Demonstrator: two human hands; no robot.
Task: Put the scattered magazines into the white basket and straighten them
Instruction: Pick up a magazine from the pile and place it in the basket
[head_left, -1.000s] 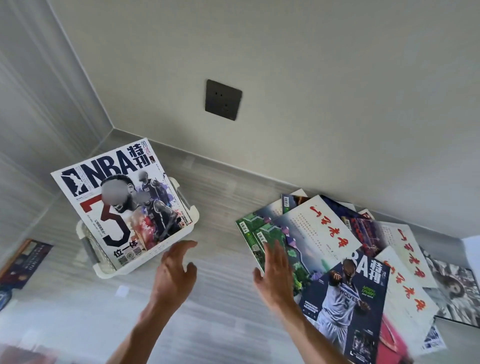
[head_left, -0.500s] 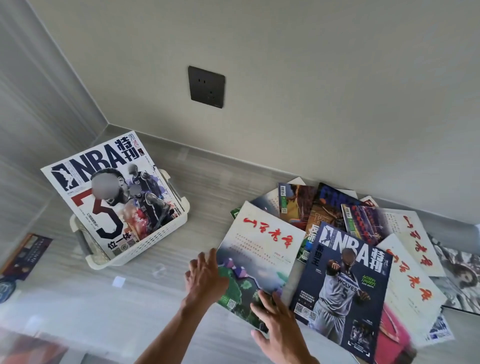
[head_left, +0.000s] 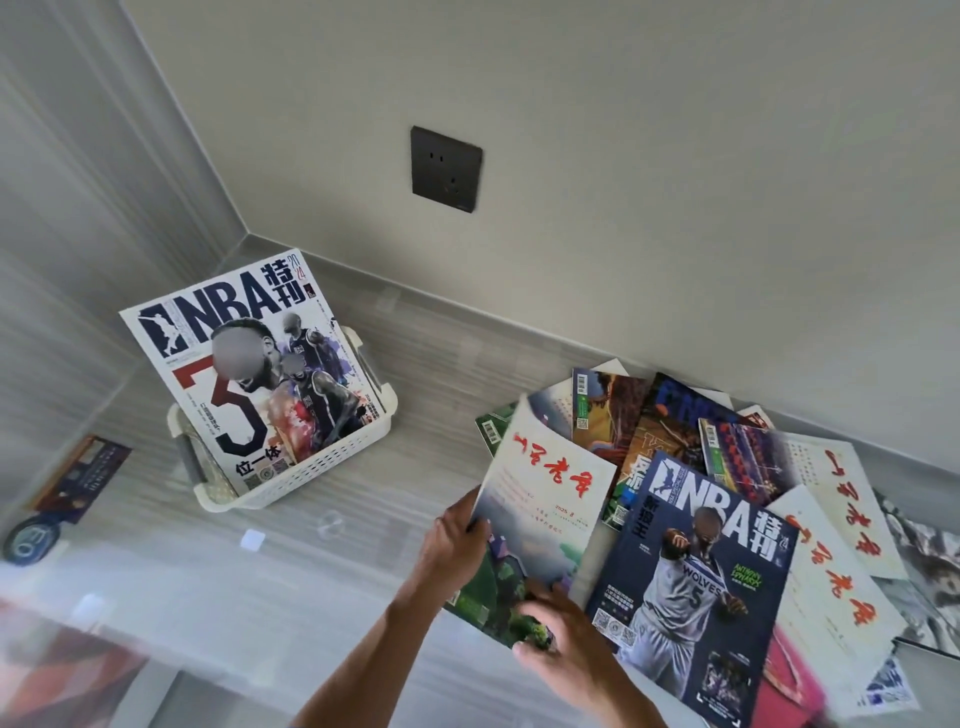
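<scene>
both hands hold the pale red-lettered magazine (head_left: 545, 499): left hand (head_left: 457, 540) grips its left edge, right hand (head_left: 561, 629) its bottom edge, right of the white plastic basket (head_left: 311, 467).

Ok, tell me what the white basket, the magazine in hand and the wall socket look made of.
White basket: likely moulded plastic, matte, given its perforated grid wall and rounded rim.
Magazine gripped by the left hand and right hand: paper, its cover bending slightly; the finish is hard to judge.
Wall socket: dark, probably plastic, with a smooth satin faceplate.
</scene>
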